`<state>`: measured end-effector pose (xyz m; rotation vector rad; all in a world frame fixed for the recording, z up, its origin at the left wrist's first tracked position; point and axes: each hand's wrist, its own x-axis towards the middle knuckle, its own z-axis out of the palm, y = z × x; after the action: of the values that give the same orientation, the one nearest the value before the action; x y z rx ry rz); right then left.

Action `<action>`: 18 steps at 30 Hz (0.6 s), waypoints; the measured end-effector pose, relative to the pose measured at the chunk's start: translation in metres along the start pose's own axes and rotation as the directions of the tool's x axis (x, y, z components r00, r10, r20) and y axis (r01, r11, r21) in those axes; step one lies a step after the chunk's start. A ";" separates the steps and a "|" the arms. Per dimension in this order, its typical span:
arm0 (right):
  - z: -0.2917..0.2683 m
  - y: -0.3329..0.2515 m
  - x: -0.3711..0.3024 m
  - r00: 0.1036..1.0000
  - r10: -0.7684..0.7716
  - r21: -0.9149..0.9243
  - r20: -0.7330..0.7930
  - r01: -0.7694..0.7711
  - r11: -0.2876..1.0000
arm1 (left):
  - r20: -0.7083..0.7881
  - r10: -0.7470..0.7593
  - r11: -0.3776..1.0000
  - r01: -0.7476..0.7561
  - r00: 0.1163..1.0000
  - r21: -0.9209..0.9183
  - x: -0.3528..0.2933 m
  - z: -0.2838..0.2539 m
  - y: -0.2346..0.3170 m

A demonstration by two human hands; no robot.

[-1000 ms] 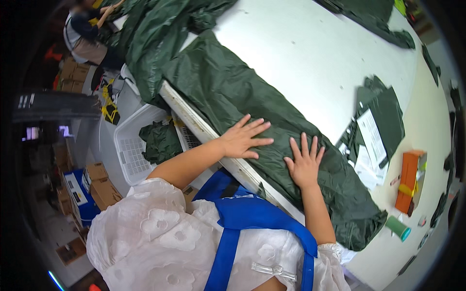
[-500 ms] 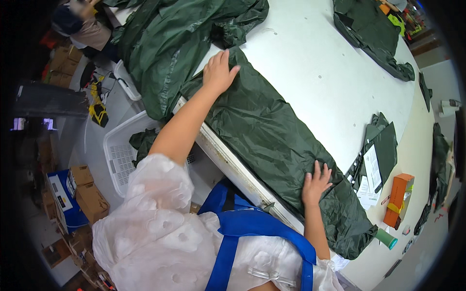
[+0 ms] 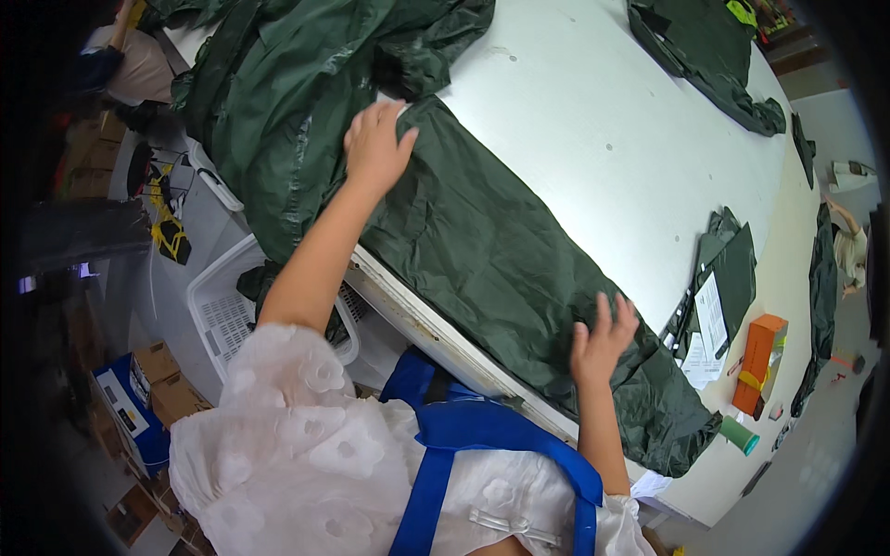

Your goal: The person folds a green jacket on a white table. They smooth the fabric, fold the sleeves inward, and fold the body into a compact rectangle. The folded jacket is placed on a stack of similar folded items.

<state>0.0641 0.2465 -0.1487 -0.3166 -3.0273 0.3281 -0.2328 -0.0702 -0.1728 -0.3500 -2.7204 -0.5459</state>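
Note:
A dark green garment of thin, slightly shiny fabric (image 3: 491,232) lies folded into a long strip along the table's near edge. At its far-left end is my left hand (image 3: 378,148), fingers stretched toward the fold beside a larger heap of green fabric (image 3: 269,139). Toward the strip's right end is my right hand (image 3: 603,345), its fingers spread over the cloth; whether the fingertips touch it I cannot tell. Neither hand grips anything.
White table (image 3: 593,139); another green garment (image 3: 695,56) lies at its far side. To the right are folded green pieces with white labels (image 3: 728,287), an orange box (image 3: 758,366) and a green thread spool (image 3: 739,434). A white basket (image 3: 209,306) stands below left. People are at both sides.
My left hand has slid left along the strip's far end, and the fabric there lies flatter. My right hand has shifted slightly, its fingers more raised. The whole view has turned a little.

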 end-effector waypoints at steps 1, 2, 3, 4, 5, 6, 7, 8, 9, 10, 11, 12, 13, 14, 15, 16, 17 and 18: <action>-0.006 -0.024 0.018 0.990 -0.135 0.063 -0.049 0.138 0.988 | 0.047 -0.015 0.999 0.014 0.999 0.033 -0.024 -0.021 -0.001; -0.009 -0.047 0.035 0.964 -0.263 0.074 0.036 0.260 0.963 | 0.083 -0.058 0.994 0.050 0.995 0.100 -0.048 -0.033 -0.004; -0.008 -0.065 0.049 0.916 -0.383 0.088 0.118 0.374 0.923 | 0.115 -0.102 0.984 0.083 0.988 0.159 -0.068 -0.035 -0.010; 0.014 -0.068 0.056 0.885 -0.403 0.077 0.231 0.397 0.915 | 0.145 -0.112 0.982 0.087 0.983 0.167 -0.080 -0.031 -0.020; 0.021 -0.075 0.066 0.875 -0.434 0.027 0.213 0.439 0.898 | 0.169 -0.129 0.979 0.098 0.977 0.179 -0.092 -0.026 -0.032; 0.020 -0.080 0.084 0.845 -0.413 0.016 0.339 0.434 0.901 | 0.189 -0.151 0.975 0.114 0.970 0.193 -0.097 -0.028 -0.039; 0.019 -0.085 0.105 0.801 -0.383 0.001 0.461 0.431 0.902 | 0.203 -0.207 0.965 0.165 0.957 0.206 -0.098 -0.031 -0.043; 0.027 -0.090 0.123 0.815 -0.472 0.014 0.335 0.497 0.868 | 0.224 -0.262 0.952 0.214 0.939 0.218 -0.095 -0.041 -0.038; 0.026 -0.106 0.143 0.819 -0.546 0.142 0.178 0.528 0.837 | 0.243 -0.315 0.937 0.260 0.918 0.232 -0.093 -0.047 -0.036; 0.026 -0.127 0.166 0.784 -0.612 0.212 0.107 0.583 0.784 | 0.243 -0.364 0.926 0.322 0.899 0.195 -0.095 -0.045 -0.042; 0.033 -0.148 0.188 0.733 -0.678 0.278 0.056 0.641 0.716 | 0.288 -0.405 0.912 0.363 0.868 0.189 -0.091 -0.048 -0.045; 0.041 -0.171 0.209 0.653 -0.757 0.281 0.012 0.725 0.629 | 0.331 -0.444 0.896 0.404 0.833 0.184 -0.083 -0.055 -0.048; 0.052 -0.195 0.228 0.592 -0.806 0.274 -0.001 0.775 0.569 | 0.372 -0.475 0.879 0.442 0.797 0.178 -0.073 -0.062 -0.051; 0.064 -0.218 0.244 0.529 -0.848 0.267 -0.014 0.820 0.507 | 0.395 -0.483 0.875 0.452 0.781 0.177 -0.066 -0.064 -0.053; 0.081 -0.235 0.259 0.486 -0.872 0.226 0.069 0.843 0.488 | 0.426 -0.490 0.869 0.468 0.761 0.163 -0.062 -0.061 -0.055; 0.095 -0.251 0.272 0.471 -0.871 0.147 0.142 0.860 0.489 | 0.457 -0.496 0.862 0.484 0.738 0.152 -0.059 -0.058 -0.057; 0.108 -0.260 0.283 0.448 -0.871 -0.008 0.204 0.890 0.456 | 0.489 -0.500 0.854 0.501 0.715 0.142 -0.059 -0.057 -0.060; 0.095 -0.279 0.290 0.486 -0.781 -0.024 0.393 0.854 0.519 | 0.461 -0.465 0.878 0.461 0.756 0.131 -0.064 -0.059 -0.063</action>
<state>-0.2830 0.0221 -0.1629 1.3293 -3.0500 -0.0591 -0.1771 -0.1619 -0.1657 0.2544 -3.3177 -0.6405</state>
